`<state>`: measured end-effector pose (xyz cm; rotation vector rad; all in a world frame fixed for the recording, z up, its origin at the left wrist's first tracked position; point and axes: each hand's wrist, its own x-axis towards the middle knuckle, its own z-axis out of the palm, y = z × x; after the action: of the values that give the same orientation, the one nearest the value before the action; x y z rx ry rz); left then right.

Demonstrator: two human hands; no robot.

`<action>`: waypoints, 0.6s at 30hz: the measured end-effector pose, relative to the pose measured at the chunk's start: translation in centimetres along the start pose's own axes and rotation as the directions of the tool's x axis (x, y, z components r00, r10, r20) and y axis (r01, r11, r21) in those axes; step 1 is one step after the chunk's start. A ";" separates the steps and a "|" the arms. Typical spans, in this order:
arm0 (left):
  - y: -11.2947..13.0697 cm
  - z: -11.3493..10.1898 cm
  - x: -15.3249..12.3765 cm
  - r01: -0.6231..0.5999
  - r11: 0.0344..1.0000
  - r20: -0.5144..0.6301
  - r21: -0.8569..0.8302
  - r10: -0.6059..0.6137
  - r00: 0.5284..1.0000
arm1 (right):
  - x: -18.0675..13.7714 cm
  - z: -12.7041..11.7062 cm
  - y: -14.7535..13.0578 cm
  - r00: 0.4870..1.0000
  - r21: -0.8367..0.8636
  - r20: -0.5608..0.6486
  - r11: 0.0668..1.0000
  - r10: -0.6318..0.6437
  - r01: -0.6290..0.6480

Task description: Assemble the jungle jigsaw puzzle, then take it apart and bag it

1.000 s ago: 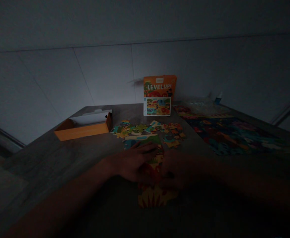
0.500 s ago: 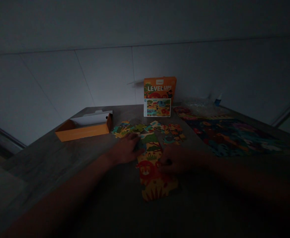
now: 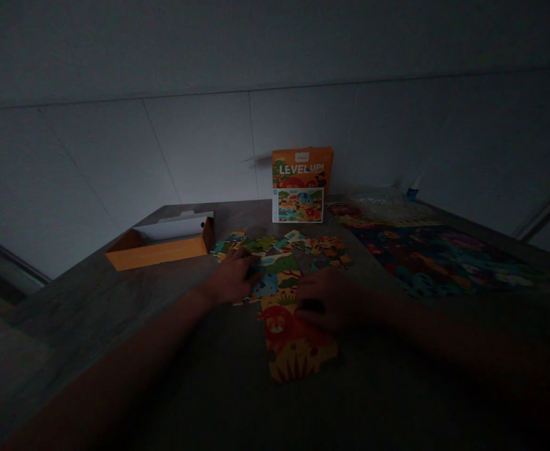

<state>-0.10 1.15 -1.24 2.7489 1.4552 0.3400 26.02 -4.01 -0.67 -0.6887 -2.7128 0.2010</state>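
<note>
A partly joined jigsaw puzzle [image 3: 298,347] lies in front of me, showing a red-maned lion, grass and a tree. Along its upper left side, my left hand [image 3: 230,275] rests with fingers and thumb apart, by a blue section [image 3: 265,285]. My right hand [image 3: 324,299] is curled over the right edge, its fingertips on the puzzle beside the lion. Whatever sits under those fingers is hidden. Past both hands, loose jigsaw pieces [image 3: 334,247] are spread in a heap. The light is dim.
An orange open box tray [image 3: 162,252] stands at left. A "LEVEL UP!" box [image 3: 303,164] leans at the wall behind a picture card [image 3: 299,207]. At right lie a dark colourful picture sheet [image 3: 444,260], clear plastic wrapping [image 3: 378,199] and a small blue-and-white bottle [image 3: 413,190].
My left hand has shifted left, uncovering the blue section and pieces along the puzzle's left side. My right hand has moved slightly and its fingers now cover the small red face beside the lion.
</note>
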 end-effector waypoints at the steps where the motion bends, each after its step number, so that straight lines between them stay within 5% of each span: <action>1: 0.1 -0.1 0.0 0.004 1.000 0.003 -0.012 -0.004 1.000 | 0.0 0.1 0.0 0.999 0.008 -0.015 0.999 -0.033 0.033; 7: 1.1 -0.7 -0.2 -0.059 0.991 0.053 -0.120 0.066 0.996 | 0.1 0.1 -0.7 0.978 0.159 -0.030 0.965 -0.207 0.209; 18: 1.6 -1.0 -0.4 -0.228 0.947 0.070 -0.227 0.249 0.966 | 0.1 0.3 -1.3 0.978 0.182 0.063 0.966 -0.199 0.185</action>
<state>0.83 -0.16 -0.18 2.7203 0.9974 0.3403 25.23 -5.10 -0.62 -0.3714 -2.7736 0.4218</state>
